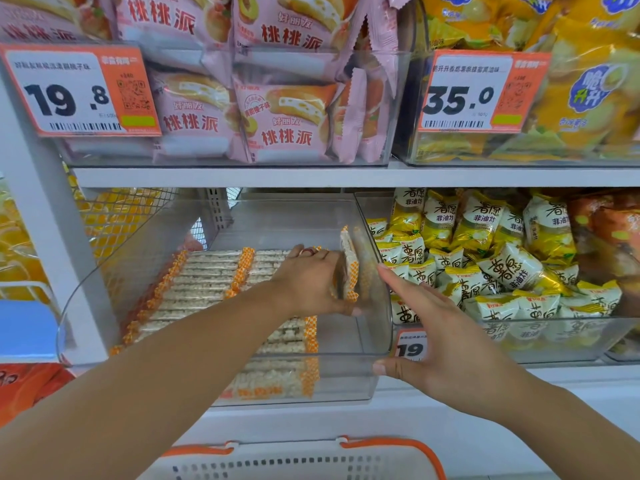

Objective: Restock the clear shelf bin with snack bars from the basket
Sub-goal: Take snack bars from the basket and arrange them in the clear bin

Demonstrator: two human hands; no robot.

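The clear shelf bin (346,372) sits pulled out on the lower shelf. Rows of rice snack bars (207,278) with orange checked ends lie flat inside it. My left hand (308,282) is inside the bin, gripping a small stack of snack bars (349,268) on edge against the bin's right wall. My right hand (440,341) rests on the outside of the bin's front right corner, thumb under the rim and fingers spread along the wall. The basket (311,462), white with orange handles, shows at the bottom edge; its contents are hidden.
A neighbouring clear bin (554,344) of yellow-and-white snack packs stands to the right. Above, pink pie packs (287,126) and yellow chip bags (588,98) fill upper bins with price tags (79,91). A white shelf upright (45,216) stands at left.
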